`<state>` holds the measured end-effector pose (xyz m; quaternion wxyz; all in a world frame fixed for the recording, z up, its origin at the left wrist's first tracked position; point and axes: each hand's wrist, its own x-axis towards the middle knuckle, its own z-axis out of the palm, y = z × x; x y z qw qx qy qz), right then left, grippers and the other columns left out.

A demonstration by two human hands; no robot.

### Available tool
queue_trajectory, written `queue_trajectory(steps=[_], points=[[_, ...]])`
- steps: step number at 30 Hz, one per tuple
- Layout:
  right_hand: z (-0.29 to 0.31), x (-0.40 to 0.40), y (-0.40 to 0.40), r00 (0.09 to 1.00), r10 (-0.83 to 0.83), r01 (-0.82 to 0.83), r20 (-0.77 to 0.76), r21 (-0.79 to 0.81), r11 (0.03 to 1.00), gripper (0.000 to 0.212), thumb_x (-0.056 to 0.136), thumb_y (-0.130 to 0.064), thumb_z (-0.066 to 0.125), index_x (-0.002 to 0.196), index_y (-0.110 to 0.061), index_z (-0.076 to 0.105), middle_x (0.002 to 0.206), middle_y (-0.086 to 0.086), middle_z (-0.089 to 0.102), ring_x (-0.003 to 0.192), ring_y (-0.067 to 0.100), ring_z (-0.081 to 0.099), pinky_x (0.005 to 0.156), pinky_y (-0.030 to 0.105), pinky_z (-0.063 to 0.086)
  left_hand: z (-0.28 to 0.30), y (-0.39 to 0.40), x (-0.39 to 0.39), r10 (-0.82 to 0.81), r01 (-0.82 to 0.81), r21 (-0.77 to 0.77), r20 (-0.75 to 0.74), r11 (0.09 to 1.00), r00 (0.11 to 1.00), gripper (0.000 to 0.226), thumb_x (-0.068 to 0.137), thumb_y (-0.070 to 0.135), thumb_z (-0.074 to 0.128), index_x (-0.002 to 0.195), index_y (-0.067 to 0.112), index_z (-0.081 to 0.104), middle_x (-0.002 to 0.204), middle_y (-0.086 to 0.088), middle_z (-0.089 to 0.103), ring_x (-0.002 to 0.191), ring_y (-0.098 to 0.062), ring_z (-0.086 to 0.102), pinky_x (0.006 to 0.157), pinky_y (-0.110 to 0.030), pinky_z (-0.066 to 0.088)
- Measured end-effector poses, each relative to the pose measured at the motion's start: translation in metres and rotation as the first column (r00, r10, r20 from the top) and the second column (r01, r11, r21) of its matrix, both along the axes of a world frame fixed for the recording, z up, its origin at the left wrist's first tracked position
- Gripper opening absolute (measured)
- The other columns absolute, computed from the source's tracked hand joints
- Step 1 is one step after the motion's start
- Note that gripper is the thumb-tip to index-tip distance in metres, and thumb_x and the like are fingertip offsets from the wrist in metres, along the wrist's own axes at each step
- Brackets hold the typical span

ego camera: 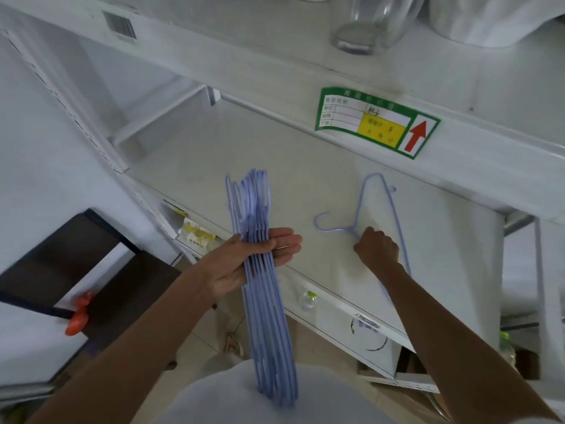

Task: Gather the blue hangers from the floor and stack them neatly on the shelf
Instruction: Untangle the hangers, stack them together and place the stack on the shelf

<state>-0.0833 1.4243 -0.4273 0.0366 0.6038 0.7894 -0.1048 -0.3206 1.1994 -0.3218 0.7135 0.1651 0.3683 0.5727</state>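
A bundle of blue hangers (260,270) was held upright at the near edge of the white shelf (305,166), its far ends reaching over the shelf surface and its near ends hanging down toward the person's body. The bundle was carried by the left hand (244,258), the thumb laid against its left side and the straight fingers extended behind it, pointing right.

A single blue hanger (367,209) was lying flat on the shelf, to the right of the bundle and apart from it, with its hook turned to the left. Its neck was gripped by the right hand (377,247), whose fingers were curled down around it, knuckles up; part of the hanger's near arm was hidden behind the right forearm.

On the front edge of the higher shelf board, far and to the right, a green and yellow label (376,120) with a red arrow was fixed. Above it, a clear glass vessel (373,22) was seen standing on the upper shelf. Below the shelf edge, a small bottle with a green cap (308,299) was visible. On the near left, an orange object (80,313) was seen against a dark panel (61,255).
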Motion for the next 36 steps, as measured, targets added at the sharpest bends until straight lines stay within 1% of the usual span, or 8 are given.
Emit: queue_trajectory(steps=[8, 15, 18, 21, 24, 28, 33, 36], points=[[0.054, 0.023, -0.085, 0.914, 0.055, -0.007, -0.403, 0.119, 0.993, 0.010, 0.086, -0.031, 0.060, 0.091, -0.024, 0.055, 0.076, 0.000, 0.069, 0.070, 0.032, 0.065, 0.065, 0.037, 0.056, -0.010, -0.009, 0.030, -0.058, 0.058, -0.058, -0.003, 0.997, 0.998, 0.050, 0.103, -0.010, 0.035, 0.151, -0.001, 0.042, 0.155, -0.017, 0.050, 0.144, -0.035, 0.047, 0.116, -0.050, 0.041], [0.074, 0.002, -0.199, 0.762, 0.267, -0.250, -0.590, 0.113, 0.962, 0.016, 0.096, -0.030, 0.057, 0.112, -0.030, 0.063, 0.078, -0.006, 0.068, 0.065, 0.021, 0.065, 0.056, 0.027, 0.042, -0.029, -0.020, 0.073, -0.033, 0.031, -0.151, -0.012, 0.988, 0.999, 0.043, 0.103, -0.002, 0.048, 0.146, -0.002, 0.051, 0.149, -0.020, 0.056, 0.139, -0.036, 0.053, 0.111, -0.049, 0.048], [0.068, 0.002, -0.227, 0.771, 0.236, -0.223, -0.591, 0.097, 0.970, 0.020, 0.100, -0.022, 0.055, 0.119, -0.022, 0.063, 0.081, -0.001, 0.063, 0.066, 0.024, 0.062, 0.056, 0.038, 0.052, -0.036, -0.027, 0.082, -0.035, 0.029, -0.165, -0.032, 0.986, 0.999, 0.041, 0.102, 0.002, 0.052, 0.142, -0.006, 0.053, 0.148, -0.021, 0.057, 0.139, -0.034, 0.053, 0.116, -0.052, 0.040], [0.063, 0.008, -0.242, 0.845, 0.241, -0.212, -0.477, 0.116, 0.970, 0.028, 0.101, -0.021, 0.052, 0.128, -0.024, 0.061, 0.091, 0.003, 0.066, 0.074, 0.027, 0.065, 0.062, 0.042, 0.054, -0.041, -0.034, 0.083, -0.039, 0.039, -0.151, 0.005, 0.988, 0.999, 0.032, 0.105, 0.004, 0.047, 0.134, -0.005, 0.059, 0.145, -0.021, 0.060, 0.134, -0.031, 0.058, 0.104, -0.045, 0.054], [0.065, 0.009, -0.264, 0.773, -0.060, -0.085, -0.632, -0.197, 0.977, 0.027, 0.101, -0.032, 0.061, 0.126, -0.023, 0.057, 0.090, 0.002, 0.071, 0.075, 0.019, 0.069, 0.068, 0.036, 0.056, -0.043, -0.041, 0.081, -0.070, 0.076, -0.122, 0.048, 0.990, 0.996, 0.034, 0.105, 0.005, 0.047, 0.137, -0.002, 0.058, 0.145, -0.019, 0.061, 0.130, -0.029, 0.062, 0.100, -0.042, 0.057], [0.068, 0.005, -0.295, 0.395, -0.653, -0.151, -0.646, -0.747, 0.647, 0.047, 0.092, -0.033, 0.078, 0.123, -0.004, 0.057, 0.095, 0.018, 0.080, 0.077, 0.030, 0.078, 0.075, 0.047, 0.065, -0.046, -0.051, 0.072, -0.185, 0.187, -0.061, 0.046, 0.980, 0.982, 0.035, 0.105, 0.002, 0.044, 0.138, 0.005, 0.056, 0.140, -0.009, 0.066, 0.142, -0.023, 0.051, 0.108, -0.037, 0.047], [0.076, -0.002, -0.342, 0.321, -0.787, -0.467, -0.526, -0.811, 0.352, 0.043, 0.103, -0.021, 0.064, 0.131, 0.010, 0.056, 0.105, 0.023, 0.077, 0.087, 0.032, 0.076, 0.082, 0.042, 0.063, -0.041, -0.059, 0.065, -0.308, 0.307, 0.032, 0.178, 0.951, 0.935, 0.041, 0.104, 0.000, 0.041, 0.145, -0.003, 0.047, 0.148, -0.019, 0.058, 0.138, -0.031, 0.054, 0.114, -0.043, 0.047], [0.080, -0.014, -0.383, 0.195, -0.868, -0.506, -0.457, -0.805, 0.310, 0.026, 0.104, -0.023, 0.060, 0.115, -0.002, 0.069, 0.093, 0.016, 0.078, 0.080, 0.026, 0.076, 0.074, 0.036, 0.063, -0.029, -0.056, 0.057, -0.349, 0.354, 0.039, 0.301, 0.934, 0.887, 0.044, 0.103, 0.002, 0.042, 0.145, -0.008, 0.044, 0.150, -0.026, 0.053, 0.140, -0.036, 0.052, 0.112, -0.044, 0.048]])
